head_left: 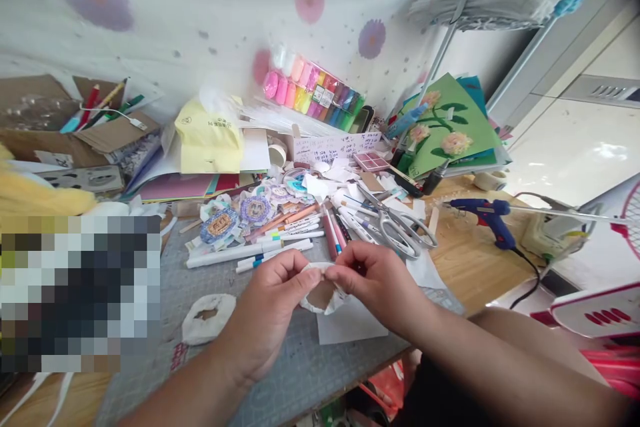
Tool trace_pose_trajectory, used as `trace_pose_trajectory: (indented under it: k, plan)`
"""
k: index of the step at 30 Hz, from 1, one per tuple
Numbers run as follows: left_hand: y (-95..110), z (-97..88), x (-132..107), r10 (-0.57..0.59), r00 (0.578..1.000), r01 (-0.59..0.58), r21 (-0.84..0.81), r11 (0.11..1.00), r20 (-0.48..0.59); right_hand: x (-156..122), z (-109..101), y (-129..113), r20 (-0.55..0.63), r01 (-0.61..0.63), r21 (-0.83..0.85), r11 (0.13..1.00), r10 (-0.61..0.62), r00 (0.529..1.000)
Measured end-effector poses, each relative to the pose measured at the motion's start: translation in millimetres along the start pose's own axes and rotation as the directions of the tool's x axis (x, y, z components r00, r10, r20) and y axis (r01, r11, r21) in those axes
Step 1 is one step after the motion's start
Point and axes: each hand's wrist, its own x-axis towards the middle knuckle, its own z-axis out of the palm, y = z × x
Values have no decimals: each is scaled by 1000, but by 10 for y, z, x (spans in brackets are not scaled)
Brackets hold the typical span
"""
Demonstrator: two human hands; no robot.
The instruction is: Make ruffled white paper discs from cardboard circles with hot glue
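Note:
Over the front of the grey cutting mat (280,377), my left hand (273,307) pinches the edge of a small round brown cardboard piece (321,295) with white crinkled material round its rim. My right hand (383,283) is closed on the same rim, its thumb and forefinger close to the left thumb. Parts of the piece are hidden by my fingers. Beneath it lies a white sheet of paper (353,323). A second white-wrapped piece (209,319), showing brown at its middle, rests on the mat left of my left hand.
Markers (275,247), scissors (400,227) and paper scraps clutter the mat beyond my hands. A blue glue gun (487,217) stands on the right. Behind are coloured clay packs (315,93), a cardboard box (55,150) and a green flower card (450,123). A pixelated patch covers the lower left.

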Motion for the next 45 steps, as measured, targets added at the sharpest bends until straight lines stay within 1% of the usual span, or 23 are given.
trace_pose_trajectory:
  k: [1,2,3,5,7,10,13,16,19,21,22,23,25,27,28,29,30,33,35,37,39,42,45]
  plan:
    - [2,3,-5,13,1000,-14,10,1000,4,-1,-1,-10,-17,44,-79,996,-45,999]
    - [5,6,-11,19,1000,-19,8,1000,9,-1,-9,-19,-9,68,-103,992,-70,998]
    - [11,8,-16,15,1000,-15,-9,1000,13,0,-25,-25,24,75,-67,995,-74,997]
    - [25,9,-23,-6,1000,8,-83,997,25,0,-70,-23,114,33,152,988,-50,992]
    - [39,6,-23,-29,999,37,-183,982,44,-9,-114,1,187,-52,387,921,-24,982]
    - [52,4,-12,-43,997,62,-300,952,69,-36,-130,54,271,-185,546,817,37,962]
    - [47,15,-1,-43,996,66,-333,941,74,-61,-81,86,286,-202,547,813,45,957]
    - [16,28,-2,-34,998,48,-313,949,49,-76,-19,80,222,-130,460,878,28,975]
    - [-32,28,-12,24,1000,-26,-219,975,-12,-79,18,62,108,-31,183,983,11,994]
    - [-55,24,-17,78,996,-84,-136,987,-48,-74,30,60,28,22,-8,1000,-22,999]
    - [-60,22,-17,98,993,-104,-111,988,-61,-69,33,63,13,27,-33,999,-27,1000]
    - [-59,21,-17,103,992,-109,-105,988,-68,-63,35,69,25,15,11,1000,-15,1000]
    - [-44,20,-13,82,995,-89,-154,984,-49,-53,32,88,110,-60,252,966,33,993]
    - [-22,20,-5,54,999,-52,-235,971,0,-51,20,107,220,-163,511,844,55,974]
    - [-11,20,0,45,999,-39,-270,962,17,-54,13,114,260,-196,585,787,47,965]
    - [-3,21,4,40,999,-32,-298,954,21,-59,6,117,281,-206,620,757,30,959]
    - [2,23,8,36,999,-30,-317,948,12,-65,1,117,291,-201,622,757,14,957]
    - [4,32,9,25,1000,-28,-340,940,-15,-80,2,92,240,-126,527,840,-5,971]
    - [-3,37,2,31,999,-35,-316,948,-19,-80,7,60,185,-103,440,892,21,982]
    - [-13,31,-7,59,998,-64,-241,968,-30,-69,3,27,175,-138,390,910,74,982]
    - [-28,14,-14,113,993,-116,-108,987,-34,-49,-11,5,201,-206,378,902,138,970]
    - [-53,-18,-23,189,982,-187,88,978,-19,-22,-28,5,253,-281,382,880,193,948]
    - [-65,-35,-26,197,980,-193,156,969,-13,-6,-19,31,278,-283,385,878,183,943]
